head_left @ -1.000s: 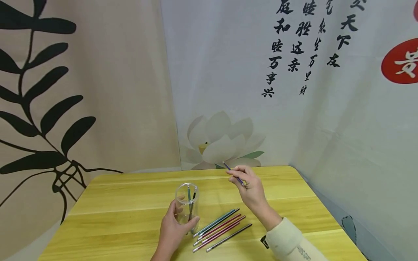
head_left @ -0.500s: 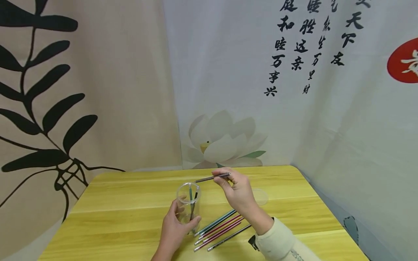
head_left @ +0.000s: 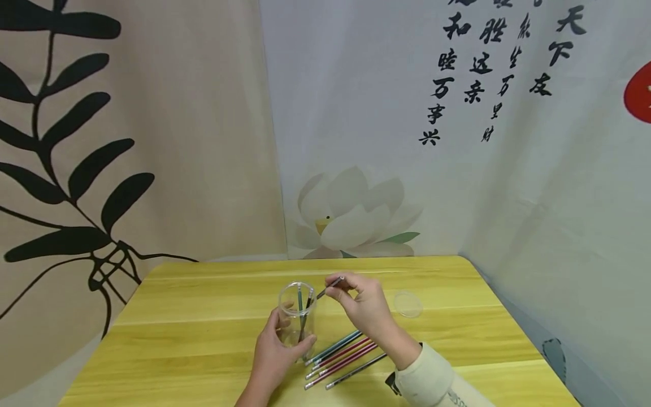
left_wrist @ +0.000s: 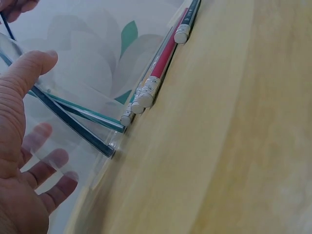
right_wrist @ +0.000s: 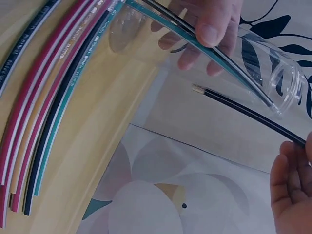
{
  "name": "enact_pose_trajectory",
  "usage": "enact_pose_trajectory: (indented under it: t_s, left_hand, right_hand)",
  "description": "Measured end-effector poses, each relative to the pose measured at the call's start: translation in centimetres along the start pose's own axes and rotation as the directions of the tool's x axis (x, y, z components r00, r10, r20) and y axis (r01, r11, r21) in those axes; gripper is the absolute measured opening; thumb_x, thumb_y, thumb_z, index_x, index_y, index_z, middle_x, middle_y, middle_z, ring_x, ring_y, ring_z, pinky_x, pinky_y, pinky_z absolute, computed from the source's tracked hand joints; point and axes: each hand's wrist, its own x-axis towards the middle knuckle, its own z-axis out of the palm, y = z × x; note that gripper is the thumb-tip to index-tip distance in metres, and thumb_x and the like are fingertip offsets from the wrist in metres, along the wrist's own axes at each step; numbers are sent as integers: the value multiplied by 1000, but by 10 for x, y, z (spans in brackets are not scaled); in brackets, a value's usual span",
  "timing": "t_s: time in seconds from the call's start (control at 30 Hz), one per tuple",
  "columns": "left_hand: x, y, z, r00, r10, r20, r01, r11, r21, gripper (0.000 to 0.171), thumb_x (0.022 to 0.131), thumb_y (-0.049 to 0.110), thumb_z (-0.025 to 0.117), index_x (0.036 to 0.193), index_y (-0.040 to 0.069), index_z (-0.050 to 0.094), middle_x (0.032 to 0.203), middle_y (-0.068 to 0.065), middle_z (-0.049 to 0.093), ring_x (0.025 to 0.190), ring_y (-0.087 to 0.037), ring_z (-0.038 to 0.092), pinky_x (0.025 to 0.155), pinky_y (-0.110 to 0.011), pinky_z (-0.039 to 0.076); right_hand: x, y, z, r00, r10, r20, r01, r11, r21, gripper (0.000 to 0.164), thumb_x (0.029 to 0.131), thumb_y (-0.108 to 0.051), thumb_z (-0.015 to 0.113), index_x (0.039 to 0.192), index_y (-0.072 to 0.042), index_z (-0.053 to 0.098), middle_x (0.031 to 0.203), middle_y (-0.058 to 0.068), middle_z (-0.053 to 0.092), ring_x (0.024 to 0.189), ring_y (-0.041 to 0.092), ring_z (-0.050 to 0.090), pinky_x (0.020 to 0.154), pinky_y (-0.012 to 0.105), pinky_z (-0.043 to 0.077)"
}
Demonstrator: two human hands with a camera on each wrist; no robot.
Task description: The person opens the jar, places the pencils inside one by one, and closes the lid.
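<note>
My left hand [head_left: 274, 351] grips a clear plastic cup [head_left: 292, 312] standing upright on the table, thumb on the near side and fingers around the far side. Inside it lean a teal pencil [head_left: 300, 298] and a dark pencil [right_wrist: 243, 80]. To the right of the rim, my right hand [head_left: 365, 305] pinches another dark pencil [right_wrist: 253, 115] between thumb and fingers. Its metal-banded end slants down toward the cup's mouth; whether it touches the rim I cannot tell. Several red, teal and dark pencils [head_left: 347, 357] lie side by side right of the cup.
A round clear lid [head_left: 408, 304] lies flat on the wooden table [head_left: 203, 328], behind and to the right of my right hand. Behind the table's far edge hangs a printed cloth [head_left: 366, 113] with a lotus and black writing.
My right hand has moved left and slightly down toward the cup, turning its pencil so the lower end points at the mouth. The lid has come into sight. My left hand keeps its hold.
</note>
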Motion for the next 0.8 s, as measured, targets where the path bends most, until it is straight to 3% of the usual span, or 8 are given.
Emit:
enact_pose_trajectory:
  t_s: [0.27,0.53,0.8]
  left_hand:
    - [0,0,1,1000,4,0,-4,1000,6,87,78,35,98,151,25,52,131,-11,65,126,-32,61,108,-59,52]
    - [-1,1,0,1000,-3,-6,4,1000,25,84,78,34,97,149,28,53,128,-14,66,119,-31,62,93,-47,57]
    - [-1,0,0,1000,-10,-3,10,1000,7,85,77,34,98,149,30,53,130,-13,64,120,-31,62,93,-47,58]
  right_hand:
    - [-2,1,2,999,6,32,-7,999,37,12,98,-9,76,109,-10,78,101,6,81,85,14,77,78,29,66]
    - [-2,4,12,996,-41,83,41,999,-2,10,97,-6,76,107,-7,78,101,8,82,87,13,79,74,26,65]
    - [-6,12,21,988,-6,154,10,1000,-23,10,99,-6,74,108,-7,76,103,6,82,91,17,81,79,23,64]
